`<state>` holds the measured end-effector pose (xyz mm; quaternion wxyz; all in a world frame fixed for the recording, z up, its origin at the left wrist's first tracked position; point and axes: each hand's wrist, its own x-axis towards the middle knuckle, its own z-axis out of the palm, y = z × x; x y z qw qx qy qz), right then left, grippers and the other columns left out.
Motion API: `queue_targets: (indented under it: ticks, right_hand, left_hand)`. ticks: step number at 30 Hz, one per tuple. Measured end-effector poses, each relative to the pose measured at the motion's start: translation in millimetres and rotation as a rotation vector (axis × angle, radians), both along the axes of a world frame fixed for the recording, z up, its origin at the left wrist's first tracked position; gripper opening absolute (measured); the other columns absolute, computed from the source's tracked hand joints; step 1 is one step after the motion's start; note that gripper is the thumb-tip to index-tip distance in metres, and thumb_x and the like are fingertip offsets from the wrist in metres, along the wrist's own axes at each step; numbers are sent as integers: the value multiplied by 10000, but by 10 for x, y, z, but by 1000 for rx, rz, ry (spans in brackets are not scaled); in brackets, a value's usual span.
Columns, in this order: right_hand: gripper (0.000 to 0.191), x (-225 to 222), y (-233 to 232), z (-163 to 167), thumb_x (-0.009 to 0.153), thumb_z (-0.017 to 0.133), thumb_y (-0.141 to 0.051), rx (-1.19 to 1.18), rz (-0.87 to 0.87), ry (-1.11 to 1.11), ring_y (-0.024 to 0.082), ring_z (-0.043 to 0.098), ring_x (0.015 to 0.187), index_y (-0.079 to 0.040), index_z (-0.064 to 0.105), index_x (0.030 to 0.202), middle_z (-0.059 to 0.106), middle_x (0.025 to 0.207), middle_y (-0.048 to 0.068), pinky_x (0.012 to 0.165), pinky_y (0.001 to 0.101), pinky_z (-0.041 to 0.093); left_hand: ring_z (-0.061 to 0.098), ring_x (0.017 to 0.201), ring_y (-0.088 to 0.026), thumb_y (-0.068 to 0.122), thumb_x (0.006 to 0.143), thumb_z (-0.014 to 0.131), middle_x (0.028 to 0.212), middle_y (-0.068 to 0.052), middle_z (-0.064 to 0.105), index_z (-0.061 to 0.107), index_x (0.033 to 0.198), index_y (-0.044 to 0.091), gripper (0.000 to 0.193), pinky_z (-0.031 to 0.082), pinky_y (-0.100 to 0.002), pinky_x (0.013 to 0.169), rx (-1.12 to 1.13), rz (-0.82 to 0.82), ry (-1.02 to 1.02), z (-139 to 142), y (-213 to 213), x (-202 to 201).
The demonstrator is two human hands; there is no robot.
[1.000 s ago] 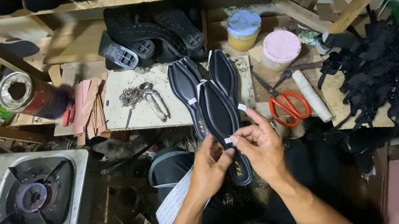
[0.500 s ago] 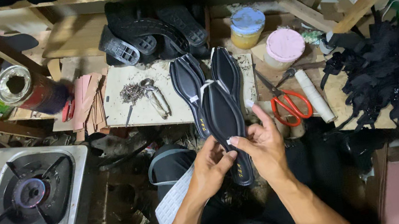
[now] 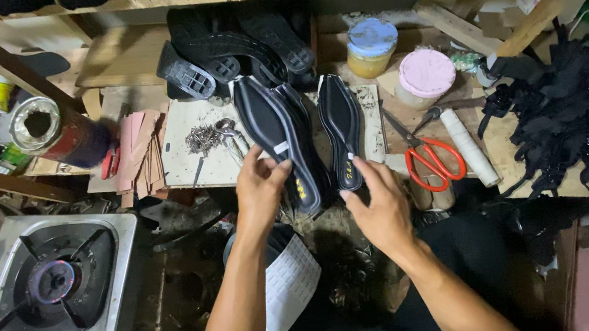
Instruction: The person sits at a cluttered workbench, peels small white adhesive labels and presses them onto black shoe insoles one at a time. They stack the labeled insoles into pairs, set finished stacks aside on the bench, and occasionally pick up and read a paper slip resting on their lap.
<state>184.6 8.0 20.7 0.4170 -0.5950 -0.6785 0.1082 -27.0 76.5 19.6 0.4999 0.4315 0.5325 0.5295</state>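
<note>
Left hand [image 3: 261,185]: fingers curled around the near end of the left insole [image 3: 278,141]; thumb on top, grip closed on its edge.
Right hand [image 3: 381,203]: open, fingers spread and slightly bent; fingertips touching the near end of the right insole [image 3: 343,125]; nothing gripped.
Left insole: black, long, pointed toe aimed away from the body; lying over a light board [image 3: 212,165] on the counter [image 3: 484,197], stacked on another dark sole beneath.
Right insole: black, same shape, just beside the left insole, lying flat with toe pointing away.
Board: holds a pile of small metal tacks [image 3: 201,138] and a metal ring tool [image 3: 231,132], left of the insoles.
Scissors [image 3: 430,159]: red handles, blades closed, right of the right insole.
White roll [image 3: 469,146]: just beside the scissors, lying at an angle.
Jars: 1 with blue lid [image 3: 372,45], 1 tub with pink lid [image 3: 426,76], behind the scissors.
Rubber outsoles [image 3: 234,48]: black, treaded, piled behind the insoles.
Black fabric pile [image 3: 583,112]: far right on the counter.
Gas stove [image 3: 42,293]: single burner, steel top, lower left, well apart from both hands.
Tin can [image 3: 39,123]: open, upper left, near a stack of pink card pieces [image 3: 137,148].
</note>
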Motion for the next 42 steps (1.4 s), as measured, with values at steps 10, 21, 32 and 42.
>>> queue_targets:
  ticks: [10,21,32,42]
  right_hand:
    - [606,-25,190,-150,828,810,-146,50,-16,-29,368,641,1098,-3,577,1369,660,1242,170,951,434,508]
    - [584,291,526,-616,826,707,83,-265,-81,822,132,632,854,-10,557,1382,647,1076,79,692,260,568]
    - [578,298,-19,-331,861,696,103,-77,31,887,116,613,958,48,504,1404,634,1083,79,851,245,552]
    - [555,-73,-360,8,851,740,48,-210,231,717,151,651,1040,6,574,1379,610,1205,105,868,264,566]
  left_hand:
    - [564,612,-124,204,823,804,684,-65,608,470,1471,-44,770,479,-303,597,-1,60,501,-11,137,184]
    - [500,601,-82,120,889,722,725,-6,540,368,1536,-56,758,445,-254,531,19,6,162,-150,98,275]
    - [556,684,-84,170,922,716,773,-14,578,528,1441,-57,596,480,-247,628,73,32,179,-3,-203,309]
    - [545,793,-60,33,942,703,886,21,573,630,1157,-31,236,461,-232,702,61,-302,-237,-147,-365,351]
